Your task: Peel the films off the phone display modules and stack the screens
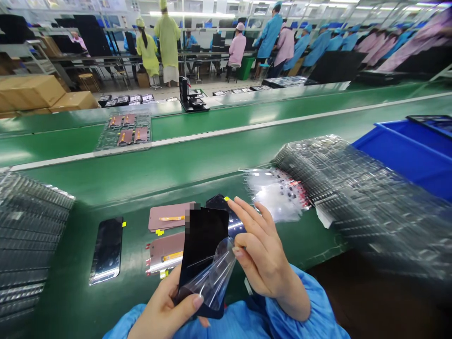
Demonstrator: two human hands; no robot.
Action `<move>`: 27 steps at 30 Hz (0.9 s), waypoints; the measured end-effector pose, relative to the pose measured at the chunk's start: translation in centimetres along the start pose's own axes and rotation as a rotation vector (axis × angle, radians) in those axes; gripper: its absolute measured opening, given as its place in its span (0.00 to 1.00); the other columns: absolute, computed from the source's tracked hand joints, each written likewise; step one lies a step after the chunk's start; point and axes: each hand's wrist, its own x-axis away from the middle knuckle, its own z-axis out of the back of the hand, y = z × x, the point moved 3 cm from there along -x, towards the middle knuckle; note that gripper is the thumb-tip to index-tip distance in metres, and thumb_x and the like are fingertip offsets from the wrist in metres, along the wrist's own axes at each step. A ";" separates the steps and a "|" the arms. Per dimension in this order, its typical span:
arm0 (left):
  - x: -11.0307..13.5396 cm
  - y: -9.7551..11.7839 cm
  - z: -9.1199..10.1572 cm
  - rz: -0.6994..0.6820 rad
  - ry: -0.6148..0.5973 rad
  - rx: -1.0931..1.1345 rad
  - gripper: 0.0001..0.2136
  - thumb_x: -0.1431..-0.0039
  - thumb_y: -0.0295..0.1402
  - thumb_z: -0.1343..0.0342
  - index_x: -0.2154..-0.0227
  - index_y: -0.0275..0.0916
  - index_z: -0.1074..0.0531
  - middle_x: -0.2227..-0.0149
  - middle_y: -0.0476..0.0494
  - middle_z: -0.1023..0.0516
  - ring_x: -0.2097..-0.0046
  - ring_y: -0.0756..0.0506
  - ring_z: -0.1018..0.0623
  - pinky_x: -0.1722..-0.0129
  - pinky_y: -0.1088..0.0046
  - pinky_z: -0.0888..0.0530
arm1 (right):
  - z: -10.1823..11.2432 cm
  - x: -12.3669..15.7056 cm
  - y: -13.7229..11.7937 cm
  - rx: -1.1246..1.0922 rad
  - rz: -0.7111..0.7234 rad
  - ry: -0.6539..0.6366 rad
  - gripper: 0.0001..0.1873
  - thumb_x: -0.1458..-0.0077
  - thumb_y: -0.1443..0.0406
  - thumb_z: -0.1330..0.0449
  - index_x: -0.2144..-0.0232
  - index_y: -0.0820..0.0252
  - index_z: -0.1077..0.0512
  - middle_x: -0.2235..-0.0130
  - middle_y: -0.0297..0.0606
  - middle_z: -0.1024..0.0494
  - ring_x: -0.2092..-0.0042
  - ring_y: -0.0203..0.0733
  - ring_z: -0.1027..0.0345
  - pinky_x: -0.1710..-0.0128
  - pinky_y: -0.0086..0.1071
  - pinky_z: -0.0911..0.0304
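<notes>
My left hand (165, 308) grips the lower end of a black phone screen panel (203, 245), held upright and tilted over the green bench. A clear protective film (215, 275) curls off the panel's face. My right hand (259, 252) pinches the film's upper edge between thumb and forefinger, the other fingers spread. Beneath the panel lie two pinkish back panels (169, 216) and another dark panel (217, 202). A black glass panel (107, 249) lies flat to the left.
Stacks of clear plastic trays stand at the left (28, 235) and right (353, 188). A heap of peeled films (275, 193) lies beside the right stack. A blue bin (406, 150) sits far right. A tray of parts (125, 132) rides the conveyor belt. Other workers stand beyond.
</notes>
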 end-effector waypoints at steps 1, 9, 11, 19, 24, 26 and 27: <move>0.0 0.0 0.0 -0.002 -0.012 0.004 0.22 0.40 0.41 0.40 0.44 0.42 0.31 0.73 0.49 0.24 0.71 0.47 0.19 0.66 0.73 0.22 | 0.0 0.0 0.0 0.001 -0.004 0.009 0.06 0.42 0.75 0.51 0.68 0.60 0.39 0.35 0.60 0.41 0.34 0.64 0.47 0.39 0.64 0.55; 0.3 0.7 -0.4 0.022 0.019 -0.002 0.23 0.42 0.42 0.38 0.45 0.40 0.30 0.67 0.45 0.21 0.72 0.48 0.20 0.67 0.73 0.22 | 0.3 0.1 0.0 -0.005 -0.015 0.044 0.06 0.43 0.75 0.50 0.69 0.61 0.38 0.35 0.58 0.40 0.36 0.65 0.44 0.40 0.64 0.54; 0.3 0.9 -0.5 0.040 0.052 0.002 0.23 0.42 0.42 0.38 0.46 0.39 0.29 0.71 0.47 0.22 0.72 0.47 0.20 0.66 0.72 0.22 | 0.3 0.2 0.0 0.000 -0.015 0.049 0.06 0.43 0.75 0.50 0.69 0.61 0.38 0.36 0.59 0.39 0.36 0.64 0.43 0.40 0.64 0.53; -0.1 0.1 0.0 -0.006 -0.027 0.020 0.21 0.40 0.40 0.40 0.45 0.41 0.30 0.63 0.44 0.20 0.72 0.48 0.20 0.67 0.74 0.22 | 0.1 -0.1 0.0 0.024 -0.014 0.031 0.07 0.42 0.74 0.49 0.69 0.60 0.37 0.46 0.52 0.25 0.40 0.58 0.37 0.40 0.63 0.54; -0.2 0.0 0.0 0.006 -0.015 -0.012 0.22 0.41 0.41 0.40 0.45 0.40 0.30 0.71 0.47 0.22 0.72 0.47 0.20 0.67 0.73 0.22 | 0.0 -0.2 -0.1 0.067 -0.038 0.008 0.06 0.41 0.73 0.49 0.69 0.59 0.37 0.44 0.56 0.27 0.39 0.59 0.37 0.39 0.63 0.55; -0.3 0.2 -0.2 0.011 -0.005 -0.019 0.22 0.41 0.42 0.39 0.46 0.39 0.29 0.71 0.46 0.22 0.73 0.46 0.20 0.68 0.72 0.22 | -0.1 -0.2 0.0 0.068 -0.040 0.002 0.06 0.41 0.73 0.49 0.69 0.59 0.37 0.43 0.57 0.28 0.39 0.59 0.37 0.39 0.63 0.55; -0.3 0.3 -0.3 0.015 -0.002 -0.017 0.23 0.42 0.42 0.39 0.46 0.39 0.29 0.71 0.47 0.23 0.74 0.46 0.20 0.68 0.71 0.22 | -0.1 -0.1 0.0 0.067 -0.038 0.000 0.06 0.42 0.73 0.49 0.69 0.59 0.37 0.43 0.57 0.28 0.39 0.59 0.38 0.39 0.63 0.55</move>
